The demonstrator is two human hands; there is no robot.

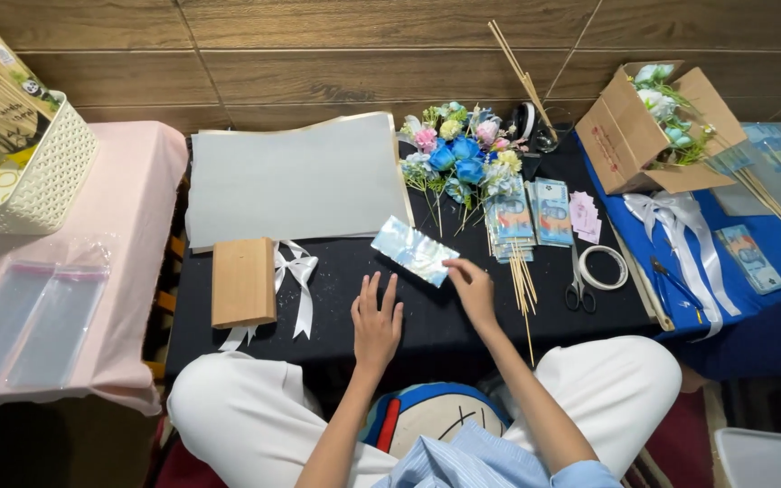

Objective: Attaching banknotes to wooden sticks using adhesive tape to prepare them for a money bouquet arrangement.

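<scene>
My left hand (pixel 376 322) lies flat on the black table (pixel 336 271), fingers spread, holding nothing. My right hand (pixel 470 287) pinches the right end of a banknote in a clear shiny sleeve (pixel 414 249), which rests tilted on the table just ahead of both hands. A bunch of thin wooden sticks (pixel 522 282) lies right of my right hand. Behind them sit stacks of sleeved banknotes (pixel 528 217) and a bouquet of blue, pink and white artificial flowers (pixel 463 154).
A grey sheet stack (pixel 296 181), a wooden block (pixel 243 282) and white ribbon bow (pixel 296 276) lie to the left. Scissors (pixel 578 289), a tape roll (pixel 604 267) and a cardboard box of flowers (pixel 653 122) sit right. A white basket (pixel 20 163) stands on pink cloth.
</scene>
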